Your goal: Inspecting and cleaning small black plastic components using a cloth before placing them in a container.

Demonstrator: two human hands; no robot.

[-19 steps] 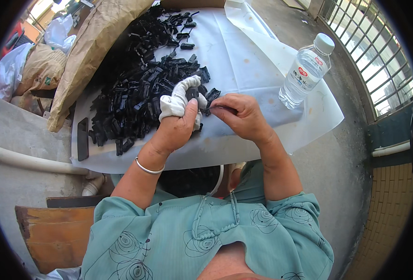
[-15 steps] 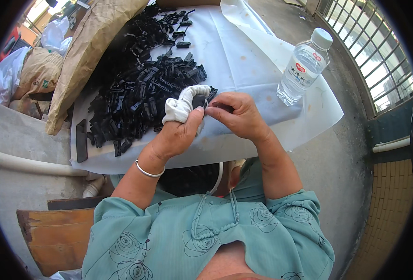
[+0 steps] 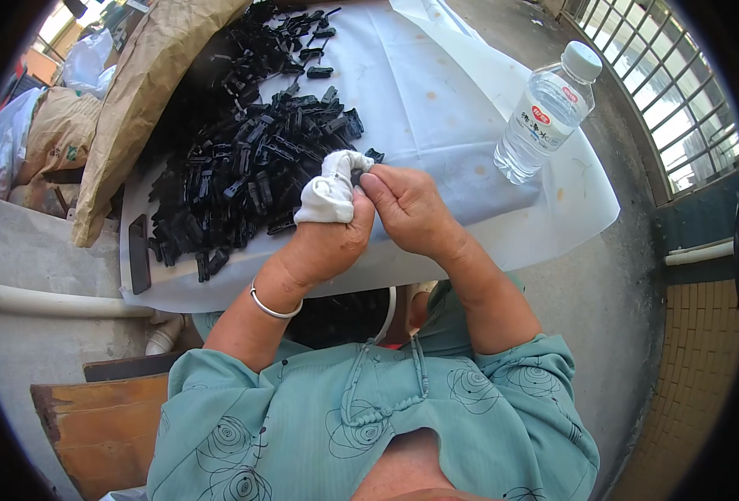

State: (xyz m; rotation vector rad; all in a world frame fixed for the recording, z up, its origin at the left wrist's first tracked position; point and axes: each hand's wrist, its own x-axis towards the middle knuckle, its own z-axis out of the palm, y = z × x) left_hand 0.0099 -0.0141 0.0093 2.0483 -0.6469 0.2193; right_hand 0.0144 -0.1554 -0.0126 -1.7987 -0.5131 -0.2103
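My left hand (image 3: 336, 225) wears a white cloth glove piece (image 3: 329, 192) over its fingers, with the thumb bare. It is closed, and a dark bit of a small black plastic part (image 3: 356, 177) shows between thumb and fingers. My right hand (image 3: 411, 209) is pressed against it, fingers curled and thumb down; what it pinches is hidden. A black end (image 3: 375, 156) shows just beyond the hands; whether it is held or lies on the sheet I cannot tell. Left of my hands lies a heap of black plastic parts (image 3: 252, 167).
A white sheet (image 3: 436, 100) covers the table. A clear water bottle (image 3: 544, 117) stands at the right. Brown paper (image 3: 152, 92) rises along the left edge, near a flat dark bar (image 3: 139, 255). A barred window (image 3: 670, 92) is at far right.
My hands have come closer together, and my right hand's fingers have closed in, covering the gap that showed before. The view has shifted slightly.
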